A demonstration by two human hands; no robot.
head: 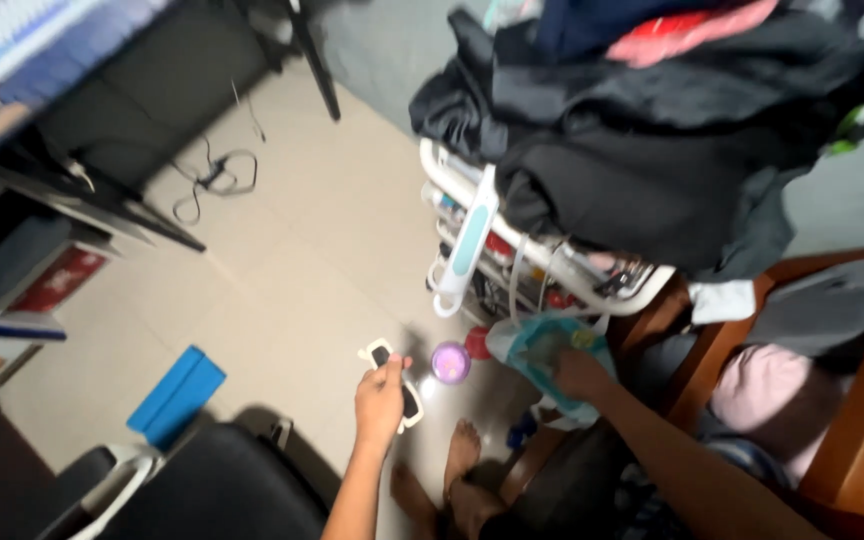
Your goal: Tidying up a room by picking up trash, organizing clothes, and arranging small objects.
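My left hand (pixel 380 398) is raised over the tiled floor, fingers closed on a pair of white-framed dark glasses (pixel 396 377). My right hand (pixel 580 374) reaches forward and grips a light blue plastic bag (pixel 542 350) that hangs beside a white rack (pixel 552 262). A small purple round lid or cup (pixel 451 361) sits between the two hands, near the foot of the rack. My bare feet (pixel 452 475) rest on the floor below.
Dark clothes (pixel 652 130) are piled on top of the rack. A wooden chair (pixel 852 420) with grey and pink cloth stands at right. A black office chair (pixel 212 490) is at bottom left, a blue box (pixel 177 395) and a cable (pixel 214 180) lie on the floor.
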